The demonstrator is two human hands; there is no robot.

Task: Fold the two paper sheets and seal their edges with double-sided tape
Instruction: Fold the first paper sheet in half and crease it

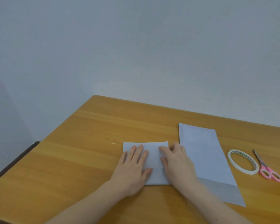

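1. A person is sitting at a wooden tabletop [87, 151] whose far edge is meeting a plain pale wall; only the forearms and hands are showing.
2. A small folded paper sheet [153, 162] is lying flat near the middle of the tabletop, toward the near edge, and both hands are resting on it.
3. The left hand [132, 165] is lying palm down with its fingers spread, pressing the left half of the folded sheet against the wood.
4. The right hand [176, 164] is pressing on the right half, its fingers partly curled and pointing left across the paper; it is pinching nothing that can be seen.
5. A second paper sheet [205, 159], longer, is lying just beside the first on its right, reaching toward the far edge. A darker band along its near end suggests it is folded over already, though that is a judgement.
6. A roll of double-sided tape [242, 161] is lying flat further right, near the right edge, with pink-handled scissors [267, 167] just beside it. Neither is being touched.
7. Judging progress: the person seems to be flattening the creases of the small sheet, so folding looks well advanced. No tape is visible on either sheet, so sealing the edges appears to be the work remaining.
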